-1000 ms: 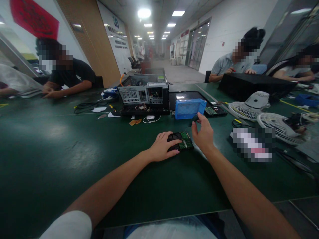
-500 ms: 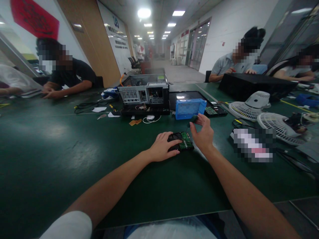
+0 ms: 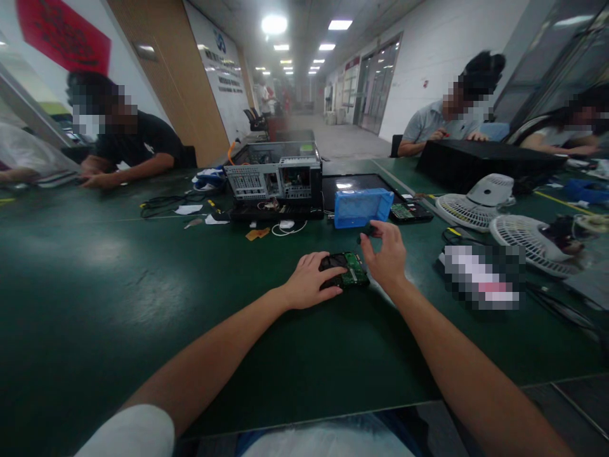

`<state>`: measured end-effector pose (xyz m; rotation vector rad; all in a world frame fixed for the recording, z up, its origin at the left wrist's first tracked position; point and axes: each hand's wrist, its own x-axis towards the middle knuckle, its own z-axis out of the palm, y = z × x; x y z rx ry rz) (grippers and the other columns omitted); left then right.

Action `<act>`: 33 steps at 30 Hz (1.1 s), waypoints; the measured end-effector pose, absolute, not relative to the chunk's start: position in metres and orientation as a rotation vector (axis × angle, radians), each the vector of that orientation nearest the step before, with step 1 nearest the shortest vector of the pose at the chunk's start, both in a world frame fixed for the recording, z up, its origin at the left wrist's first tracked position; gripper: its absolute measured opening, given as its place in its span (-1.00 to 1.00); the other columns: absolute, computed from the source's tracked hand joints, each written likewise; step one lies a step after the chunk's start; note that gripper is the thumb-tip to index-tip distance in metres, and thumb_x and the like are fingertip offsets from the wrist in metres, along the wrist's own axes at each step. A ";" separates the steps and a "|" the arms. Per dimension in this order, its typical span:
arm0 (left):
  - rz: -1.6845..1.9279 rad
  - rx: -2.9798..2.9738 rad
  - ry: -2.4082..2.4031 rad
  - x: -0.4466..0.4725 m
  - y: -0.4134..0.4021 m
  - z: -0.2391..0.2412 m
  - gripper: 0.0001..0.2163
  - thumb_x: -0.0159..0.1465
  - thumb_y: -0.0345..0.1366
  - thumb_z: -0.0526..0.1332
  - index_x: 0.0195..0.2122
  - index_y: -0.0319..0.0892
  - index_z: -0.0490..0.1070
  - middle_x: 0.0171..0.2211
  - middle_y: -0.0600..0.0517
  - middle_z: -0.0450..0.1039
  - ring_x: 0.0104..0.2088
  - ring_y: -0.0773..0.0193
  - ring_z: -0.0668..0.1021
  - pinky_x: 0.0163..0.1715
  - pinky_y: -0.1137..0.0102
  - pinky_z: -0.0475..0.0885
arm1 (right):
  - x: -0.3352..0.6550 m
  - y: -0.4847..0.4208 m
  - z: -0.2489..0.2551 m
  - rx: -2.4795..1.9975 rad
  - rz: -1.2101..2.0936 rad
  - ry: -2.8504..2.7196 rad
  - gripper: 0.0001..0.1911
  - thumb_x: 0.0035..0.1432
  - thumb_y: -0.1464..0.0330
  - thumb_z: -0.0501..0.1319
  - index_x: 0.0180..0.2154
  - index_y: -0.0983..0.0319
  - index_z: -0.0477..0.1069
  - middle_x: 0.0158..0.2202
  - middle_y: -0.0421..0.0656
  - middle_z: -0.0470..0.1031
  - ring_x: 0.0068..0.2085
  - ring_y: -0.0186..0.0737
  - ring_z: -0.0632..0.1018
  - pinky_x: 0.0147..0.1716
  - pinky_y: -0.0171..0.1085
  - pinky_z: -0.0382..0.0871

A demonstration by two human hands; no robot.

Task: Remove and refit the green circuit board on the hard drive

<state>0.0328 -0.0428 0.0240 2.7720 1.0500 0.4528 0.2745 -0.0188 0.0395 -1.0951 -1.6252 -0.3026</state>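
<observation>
A hard drive (image 3: 356,273) with a green circuit board facing up lies on the green table in front of me. My left hand (image 3: 314,279) holds it from the left, index finger across the board and thumb along the near edge. Pinched between the thumb and fingers of my right hand (image 3: 386,251) is a screwdriver (image 3: 365,233) with a dark handle. It is above the drive's far right side; its thin shaft is too faint to tell whether the tip touches the board. A blue plastic box (image 3: 363,208) stands just beyond my right hand.
An opened computer case (image 3: 273,178) stands behind the blue box to the left. Flat dark panel (image 3: 404,197), white fan parts (image 3: 469,206), cables and paper scraps (image 3: 216,219) lie around. Co-workers sit across the table, one behind a black case (image 3: 490,162).
My right hand has shifted very slightly, and the screwdriver's handle has turned or tilted a little in its fingers. My left hand and the hard drive stay in place.
</observation>
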 end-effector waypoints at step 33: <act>0.457 2.771 1.031 0.031 -0.042 0.023 -0.48 0.36 0.11 0.16 0.31 0.18 0.27 0.35 -0.10 0.01 0.29 -0.19 0.19 0.24 -0.14 0.15 | 0.274 -0.026 0.047 -1.114 -0.300 -1.668 -0.61 0.30 0.32 0.19 0.14 0.16 0.32 -0.10 -0.03 0.44 -0.15 -0.07 0.52 -0.08 -0.01 0.49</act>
